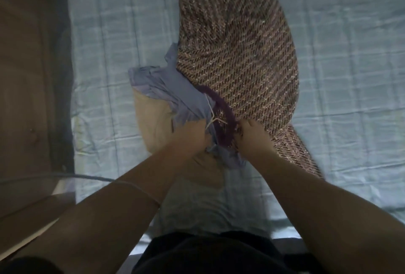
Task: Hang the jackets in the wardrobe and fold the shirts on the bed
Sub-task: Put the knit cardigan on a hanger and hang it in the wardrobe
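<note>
Jacket (pixel 236 58) on the bed (pixel 350 76), hanger (pixel 213 118) at its collar. Left hand (pixel 192 135) gripping blue cloth, right hand (pixel 252 136) pinching collar — best threading hanger shoulders in evenly — one side first.

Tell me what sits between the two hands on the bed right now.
In the head view, the jacket's purple furry collar and a thin white hanger lie between the left hand and right hand.
</note>
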{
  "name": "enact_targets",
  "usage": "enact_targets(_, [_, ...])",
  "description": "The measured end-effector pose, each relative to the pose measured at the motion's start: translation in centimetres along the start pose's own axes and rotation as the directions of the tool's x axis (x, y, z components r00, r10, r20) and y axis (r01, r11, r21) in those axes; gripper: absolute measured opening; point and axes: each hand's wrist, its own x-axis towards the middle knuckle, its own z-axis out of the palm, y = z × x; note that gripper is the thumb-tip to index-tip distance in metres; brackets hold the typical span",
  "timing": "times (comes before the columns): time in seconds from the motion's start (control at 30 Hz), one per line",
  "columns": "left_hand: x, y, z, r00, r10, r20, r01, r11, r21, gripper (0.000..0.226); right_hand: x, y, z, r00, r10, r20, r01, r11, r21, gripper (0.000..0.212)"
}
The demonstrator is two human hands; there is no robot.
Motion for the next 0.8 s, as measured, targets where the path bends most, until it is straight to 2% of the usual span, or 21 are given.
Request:
enact_targets(0.13, [1.9, 0.6, 0.1, 0.965, -0.107, 0.240, 0.113, 0.994, -0.012, 0.030, 2.0, -0.2, 0.3, 0.999, 0.033, 0.027, -0.031, 0.997, -0.066, 0.048])
enact_targets(0.23, [2.1, 0.7, 0.1, 0.960, -0.138, 0.242, 0.132, 0.990, 0.040, 0.035, 2.5, -0.2, 0.6, 0.999, 0.029, 0.038, -0.027, 0.998, -0.060, 0.046])
enact_targets(0.3, [1.7, 0.6, -0.2, 0.977, -0.120, 0.176, 0.105, 0.990, 0.095, 0.037, 2.3, -0.3, 0.5, 0.999, 0.026, 0.042, -0.025, 0.999, -0.047, 0.043])
enact_targets(0.4, [0.2, 1.0, -1.2, 1.000, -0.010, -0.019, 0.013, 0.981, 0.194, 0.035, 1.2, -0.9, 0.2, 1.000, 0.018, -0.022, -0.019, 0.999, -0.049, 0.037])
enact_targets(0.53, [-2.9, 2.3, -3.7, 0.964, 0.130, -0.232, -0.093, 0.982, 0.163, 0.032, -1.7, -1.9, -0.8, 0.989, 0.001, -0.149, -0.010, 0.998, -0.055, 0.024])
enact_targets(0.6, [-4.5, 2.9, -5.6, 0.919, 0.214, -0.331, -0.179, 0.975, 0.132, 0.034, -3.3, -2.4, -1.9, 0.978, 0.002, -0.208, -0.011, 0.999, -0.046, 0.024])
enact_targets(0.67, [-6.4, 3.2, -7.6, 0.832, 0.309, -0.461, -0.295, 0.950, 0.105, 0.042, -4.9, -2.7, -3.3, 0.961, 0.002, -0.277, -0.013, 0.999, -0.039, 0.024])
enact_targets(0.73, [-8.3, 3.1, -9.5, 0.754, 0.325, -0.571, -0.350, 0.934, 0.070, 0.051, -6.5, -3.0, -5.2, 0.924, -0.004, -0.382, -0.012, 0.999, -0.038, 0.019])
enact_targets(0.8, [-10.4, 3.0, -11.0, 0.726, 0.302, -0.618, -0.377, 0.926, 0.009, 0.058, -8.5, -3.3, -7.7, 0.878, -0.014, -0.478, 0.001, 1.000, -0.028, 0.018])
